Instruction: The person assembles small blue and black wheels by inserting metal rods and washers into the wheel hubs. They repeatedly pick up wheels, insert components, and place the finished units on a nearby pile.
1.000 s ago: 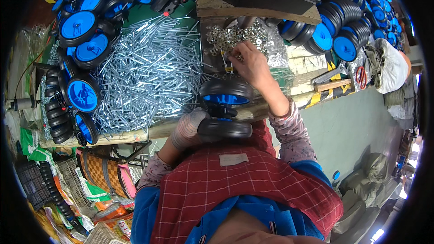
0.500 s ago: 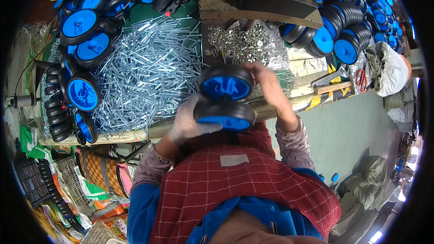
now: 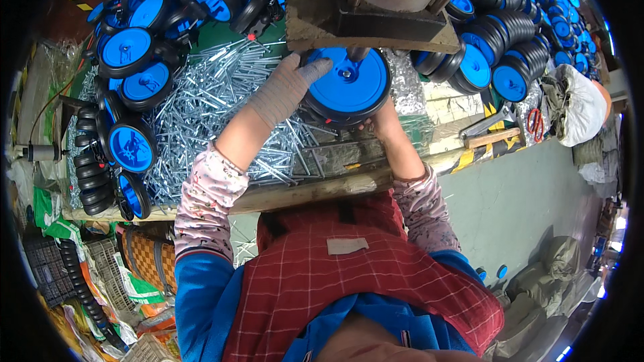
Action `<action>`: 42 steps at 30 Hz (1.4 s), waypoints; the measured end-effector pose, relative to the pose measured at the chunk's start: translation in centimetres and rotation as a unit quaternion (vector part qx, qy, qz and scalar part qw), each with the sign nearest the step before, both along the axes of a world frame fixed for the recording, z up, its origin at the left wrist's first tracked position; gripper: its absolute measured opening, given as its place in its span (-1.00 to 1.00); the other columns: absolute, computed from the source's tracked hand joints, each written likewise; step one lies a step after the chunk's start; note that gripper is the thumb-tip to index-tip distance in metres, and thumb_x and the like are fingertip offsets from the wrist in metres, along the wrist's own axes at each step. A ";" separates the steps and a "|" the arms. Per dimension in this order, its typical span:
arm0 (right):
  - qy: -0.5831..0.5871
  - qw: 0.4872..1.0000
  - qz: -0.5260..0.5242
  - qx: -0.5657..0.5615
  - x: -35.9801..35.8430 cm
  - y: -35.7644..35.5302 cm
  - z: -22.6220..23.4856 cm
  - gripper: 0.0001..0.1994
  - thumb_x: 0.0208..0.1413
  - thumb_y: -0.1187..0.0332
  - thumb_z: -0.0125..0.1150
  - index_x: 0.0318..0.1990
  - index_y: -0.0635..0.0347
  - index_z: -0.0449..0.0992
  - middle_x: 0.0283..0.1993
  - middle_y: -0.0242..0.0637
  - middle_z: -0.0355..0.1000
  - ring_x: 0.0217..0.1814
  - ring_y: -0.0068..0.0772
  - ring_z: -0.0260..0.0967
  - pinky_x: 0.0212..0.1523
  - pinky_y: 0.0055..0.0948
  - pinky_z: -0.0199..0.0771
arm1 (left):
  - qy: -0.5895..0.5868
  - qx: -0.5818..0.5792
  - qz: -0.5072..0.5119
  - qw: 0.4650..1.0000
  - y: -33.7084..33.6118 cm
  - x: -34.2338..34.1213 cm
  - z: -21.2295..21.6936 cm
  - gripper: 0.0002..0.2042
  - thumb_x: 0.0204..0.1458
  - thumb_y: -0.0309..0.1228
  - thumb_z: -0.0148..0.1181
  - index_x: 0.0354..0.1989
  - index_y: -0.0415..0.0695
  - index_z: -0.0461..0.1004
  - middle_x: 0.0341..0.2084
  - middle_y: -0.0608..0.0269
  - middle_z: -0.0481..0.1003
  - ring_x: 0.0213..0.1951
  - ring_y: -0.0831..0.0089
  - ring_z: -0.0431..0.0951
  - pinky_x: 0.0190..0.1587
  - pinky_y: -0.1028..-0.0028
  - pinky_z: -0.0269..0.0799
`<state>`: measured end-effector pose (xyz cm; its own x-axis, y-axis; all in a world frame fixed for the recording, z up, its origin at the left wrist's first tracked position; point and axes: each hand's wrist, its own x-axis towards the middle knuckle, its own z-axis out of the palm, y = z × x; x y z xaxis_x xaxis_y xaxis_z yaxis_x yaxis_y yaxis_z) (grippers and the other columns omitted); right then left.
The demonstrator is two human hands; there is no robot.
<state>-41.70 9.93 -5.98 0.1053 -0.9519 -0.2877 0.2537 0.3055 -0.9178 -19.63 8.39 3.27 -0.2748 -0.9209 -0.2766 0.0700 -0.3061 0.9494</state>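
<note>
A pair of black-tyred wheels with blue hubs is held at the table's edge of the machine, the upper wheel (image 3: 352, 94) lying nearly flat with its blue face up. My left hand (image 3: 282, 90), in a pale glove, grips its left side, fingers lying over the blue face. At the lower right rim, my right hand (image 3: 384, 121) holds from beneath; the wheel hides most of its fingers. Just above the hub's centre is a dark metal rod (image 3: 357, 53) under the machine (image 3: 392, 23). Whether rod and hub touch, I cannot tell.
Long silver bolts (image 3: 215, 100) are heaped left of my hands. Wheel assemblies (image 3: 131, 147) pile up along the left, and rows of wheels (image 3: 473, 67) stand right. A hammer (image 3: 493, 135), red-handled scissors (image 3: 534, 123) and a white sack (image 3: 577, 104) lie at the far right.
Both hands have carried the wheels away from my body, under the machine. The pair has turned from edge-on to blue face up, and my left hand has moved onto the upper wheel.
</note>
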 end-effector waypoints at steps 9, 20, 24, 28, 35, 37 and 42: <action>0.009 1.000 0.000 -0.005 0.2 0.0 -0.7 -0.76 0.26 0.36 -0.12 -0.15 0.37 0.40 -0.58 -0.21 0.45 -0.77 -0.49 0.32 -0.81 -0.62 0.26 | -0.133 -0.110 -0.039 0.984 0.3 -0.2 0.3 -0.51 0.04 -0.54 0.11 0.21 -0.01 0.29 0.05 -0.03 0.37 0.06 0.09 0.45 0.09 0.35 0.42; 0.353 0.915 -0.168 -0.101 -25.2 0.1 10.5 -0.51 0.30 0.21 -0.05 0.29 0.30 0.23 0.23 0.02 0.33 0.30 -0.10 0.25 0.34 -0.21 0.19 | -0.439 -0.387 -0.058 0.809 -10.2 11.6 -1.2 -0.58 0.06 -0.44 0.03 0.14 0.06 0.42 0.22 0.19 0.28 0.21 0.22 0.32 0.22 0.19 0.20; 0.079 0.875 -0.259 -0.402 -35.2 -2.7 20.1 -0.65 0.28 0.25 0.03 0.12 0.27 0.38 0.33 -0.09 0.23 0.30 -0.09 0.25 0.19 -0.19 0.34 | -0.758 -0.478 -0.174 0.409 -16.4 11.2 -2.0 -0.59 0.13 -0.38 -0.08 0.19 0.11 0.37 0.34 0.21 0.16 0.27 0.26 0.25 0.35 0.07 0.01; 0.418 0.862 -0.186 -0.218 -32.2 -5.6 13.6 -0.66 0.16 0.45 0.16 0.10 0.24 0.45 0.07 -0.24 0.41 0.13 -0.34 0.35 0.14 -0.37 0.36 | -0.808 -0.469 -0.210 0.289 -17.0 10.6 0.3 -0.60 0.12 -0.33 -0.07 0.17 0.02 0.36 0.27 0.19 0.23 0.25 0.26 0.28 0.37 0.09 -0.03; 0.730 0.568 -0.080 -0.370 -24.2 -4.0 4.3 -0.35 -0.10 0.16 0.41 0.19 0.11 0.36 -0.07 -0.04 0.40 0.06 -0.01 0.28 0.14 -0.13 0.22 | -0.731 -0.587 -0.214 0.273 -11.8 11.8 4.3 -0.60 0.07 -0.28 0.03 0.10 -0.10 0.37 0.13 0.13 0.36 0.18 0.22 0.34 0.38 0.13 0.00; 0.684 0.607 -0.157 -0.373 -24.4 -3.1 4.2 -0.45 -0.03 0.14 0.37 0.14 0.07 0.42 -0.17 -0.07 0.39 -0.07 0.04 0.27 0.01 -0.12 0.24 | -0.709 -0.588 -0.205 0.331 -7.8 12.9 5.2 -0.59 0.06 -0.26 0.06 0.08 -0.13 0.38 0.09 0.11 0.40 0.16 0.20 0.36 0.38 0.14 0.01; 0.636 0.624 -0.270 -0.365 -24.2 -0.3 2.6 -0.43 -0.09 0.15 0.42 0.11 0.06 0.44 -0.17 -0.06 0.38 -0.09 0.02 0.28 0.00 -0.17 0.28 | -0.533 -0.581 -0.145 0.598 3.0 12.3 3.8 -0.47 -0.13 -0.20 0.38 -0.01 -0.20 0.37 -0.19 -0.09 0.45 -0.09 -0.05 0.46 0.03 0.08 0.38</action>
